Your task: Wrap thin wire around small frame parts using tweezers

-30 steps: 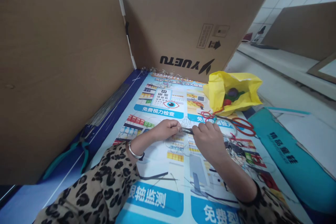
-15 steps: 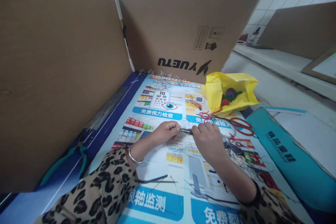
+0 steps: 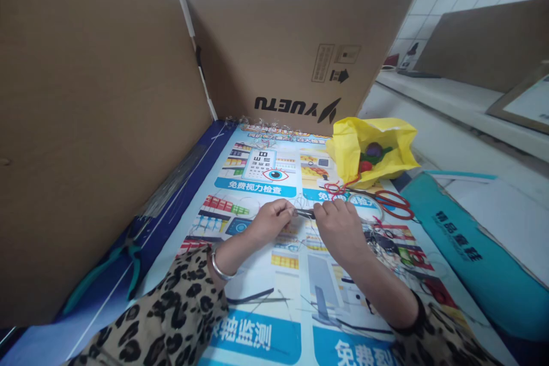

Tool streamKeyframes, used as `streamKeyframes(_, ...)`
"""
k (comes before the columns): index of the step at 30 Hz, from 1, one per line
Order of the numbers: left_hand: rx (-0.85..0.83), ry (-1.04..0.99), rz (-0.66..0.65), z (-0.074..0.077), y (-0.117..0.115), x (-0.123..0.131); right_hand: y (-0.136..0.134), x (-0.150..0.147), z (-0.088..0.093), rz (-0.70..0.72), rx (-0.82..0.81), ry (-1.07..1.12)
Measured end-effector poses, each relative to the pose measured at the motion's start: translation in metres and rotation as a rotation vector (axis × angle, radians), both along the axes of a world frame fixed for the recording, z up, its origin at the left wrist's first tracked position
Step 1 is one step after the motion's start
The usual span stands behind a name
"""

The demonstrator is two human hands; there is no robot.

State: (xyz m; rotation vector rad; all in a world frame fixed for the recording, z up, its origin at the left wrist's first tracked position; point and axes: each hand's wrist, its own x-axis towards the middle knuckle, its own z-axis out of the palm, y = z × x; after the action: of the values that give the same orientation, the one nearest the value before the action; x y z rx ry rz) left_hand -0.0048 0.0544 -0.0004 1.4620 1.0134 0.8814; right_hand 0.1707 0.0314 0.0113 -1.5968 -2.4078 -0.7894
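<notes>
Over the middle of the printed sheet, my left hand (image 3: 273, 221) is closed in a pinch around thin wire (image 3: 295, 211); its exact shape is too fine to make out. My right hand (image 3: 341, 231) grips small pliers, and their dark jaws (image 3: 305, 214) point left and meet the wire at my left fingertips. The handles are hidden in my right fist. Beneath and between both hands, thin loops of wire spread over the sheet.
Teal-handled pliers (image 3: 124, 257) lie at left near straight wires (image 3: 171, 183). Red-handled scissors (image 3: 394, 206) and a yellow bag (image 3: 373, 154) holding yarn stand right, beside a teal box (image 3: 472, 251). Cardboard panels (image 3: 274, 46) rise behind and left. Wire bits lie along the back.
Both hands keep almost the same place, with the plier jaws still at the left fingertips. The whole view has shifted slightly.
</notes>
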Motion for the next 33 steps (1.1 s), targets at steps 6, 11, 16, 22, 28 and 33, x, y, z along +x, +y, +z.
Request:
streamKeyframes(6, 0.031, 0.015, 0.036, -0.002, -0.001, 0.003, 0.002, 0.001, -0.003, 0.008, 0.014, 0.017)
streamKeyframes(11, 0.051, 0.0, 0.032, -0.003, -0.001, 0.003, 0.002, 0.0, -0.002, -0.003, 0.009, 0.011)
streamKeyframes(16, 0.038, -0.029, 0.029, -0.003, 0.0, 0.003, 0.0, 0.0, 0.001, -0.02, 0.011, 0.026)
streamKeyframes(22, 0.008, -0.081, 0.042, -0.005, -0.002, 0.006, -0.001, 0.0, 0.003, -0.032, 0.006, 0.014)
streamKeyframes(28, 0.039, -0.09, 0.089, -0.004, -0.006, 0.01, 0.002, 0.001, -0.001, -0.017, 0.022, 0.04)
streamKeyframes(33, 0.035, -0.103, 0.113, -0.005, -0.008, 0.011, 0.004, 0.002, -0.004, -0.001, 0.032, 0.044)
